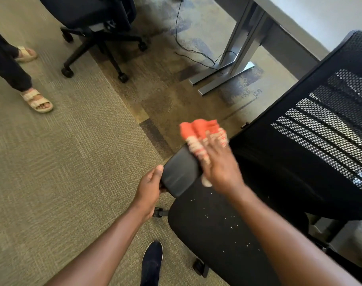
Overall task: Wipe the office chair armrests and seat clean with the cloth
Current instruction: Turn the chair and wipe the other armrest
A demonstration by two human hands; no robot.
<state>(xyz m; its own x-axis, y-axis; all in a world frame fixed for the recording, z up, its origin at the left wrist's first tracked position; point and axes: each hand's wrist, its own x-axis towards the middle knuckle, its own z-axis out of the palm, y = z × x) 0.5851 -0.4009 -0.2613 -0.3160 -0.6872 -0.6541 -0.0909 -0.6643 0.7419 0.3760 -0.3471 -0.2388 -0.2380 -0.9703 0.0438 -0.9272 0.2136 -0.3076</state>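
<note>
A black office chair fills the lower right, with a mesh backrest (324, 112) and a fabric seat (213, 230) dotted with small white crumbs. Its left armrest (179, 174) is a dark padded bar at the middle. My left hand (150, 188) grips the armrest's near end, thumb on top. My right hand (219, 164) presses a red and white cloth (200, 133) onto the far part of the armrest; hand and cloth are blurred by motion. The other armrest is out of sight.
A second black chair (97, 32) on castors stands at the top left. A grey desk leg (235, 56) with a trailing cable (198, 52) is at the top. Another person's sandalled feet (36, 100) stand on the carpet at the left. My dark shoe (152, 263) is below.
</note>
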